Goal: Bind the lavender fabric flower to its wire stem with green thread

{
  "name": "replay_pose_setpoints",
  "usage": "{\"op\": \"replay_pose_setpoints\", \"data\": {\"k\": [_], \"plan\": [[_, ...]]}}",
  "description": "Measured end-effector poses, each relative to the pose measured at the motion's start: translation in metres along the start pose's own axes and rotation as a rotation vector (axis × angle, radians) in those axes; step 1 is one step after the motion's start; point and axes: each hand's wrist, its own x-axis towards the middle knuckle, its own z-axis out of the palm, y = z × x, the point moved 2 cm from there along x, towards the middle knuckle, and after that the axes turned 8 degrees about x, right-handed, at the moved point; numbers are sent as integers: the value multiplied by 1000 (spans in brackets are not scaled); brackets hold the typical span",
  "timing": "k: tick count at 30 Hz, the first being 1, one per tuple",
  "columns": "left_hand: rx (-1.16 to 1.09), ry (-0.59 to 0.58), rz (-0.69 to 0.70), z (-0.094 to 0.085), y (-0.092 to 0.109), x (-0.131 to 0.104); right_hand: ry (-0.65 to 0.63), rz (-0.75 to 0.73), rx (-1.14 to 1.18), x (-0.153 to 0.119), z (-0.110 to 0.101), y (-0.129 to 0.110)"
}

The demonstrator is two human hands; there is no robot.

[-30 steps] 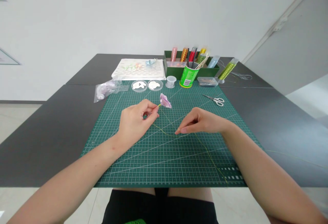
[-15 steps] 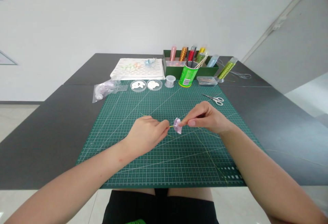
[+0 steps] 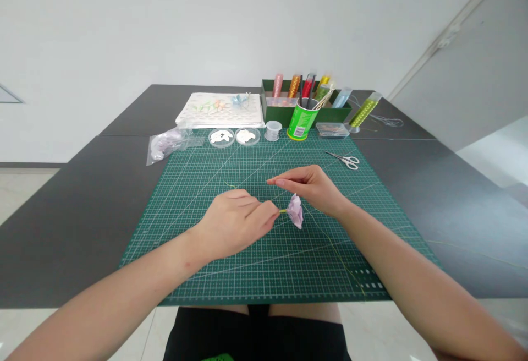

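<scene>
A small lilac artificial flower [image 3: 295, 212] points to the right above the mat, on a thin yellow-green stem [image 3: 282, 211]. My left hand [image 3: 241, 219] is closed, pinching that stem between thumb and forefinger. Just behind the bloom, my right hand [image 3: 309, 185] hovers apart from it, thumb and fingers pressed together and pointing left. Whatever those fingertips may hold is too fine to make out. A thin yellowish thread [image 3: 339, 252] runs across the mat from near the flower toward its front right edge.
Scissors [image 3: 345, 160] lie on the green cutting mat [image 3: 231, 286]. Along the back stand two dishes of white pieces [image 3: 221, 137], a small round tub [image 3: 273, 130], a green can [image 3: 302, 121] and a dark green box [image 3: 284, 114] of spools. A plastic bag [image 3: 165, 144] lies left.
My right hand has left the petals and moved left and slightly away, behind the bloom. The flower in my left hand has shifted a little right and nearer, and its bloom has turned.
</scene>
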Motion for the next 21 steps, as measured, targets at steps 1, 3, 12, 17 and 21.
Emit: {"op": "replay_pose_setpoints", "data": {"k": [1,3,12,17,21], "plan": [[-3,11,-29,-1,-2,0,-14,11,-4,1,-1,2],[-33,21,-118,-2,-6,1,-50,23,-1,2,-2,5],[-500,22,-684,-1,-21,5,-173,71,-67,-3,-7,0],[-592,7,-750,1,-23,6,-189,68,-93,-3,-6,1],[-605,-3,-776,4,-24,4,-276,78,-88,-5,-5,0]]}}
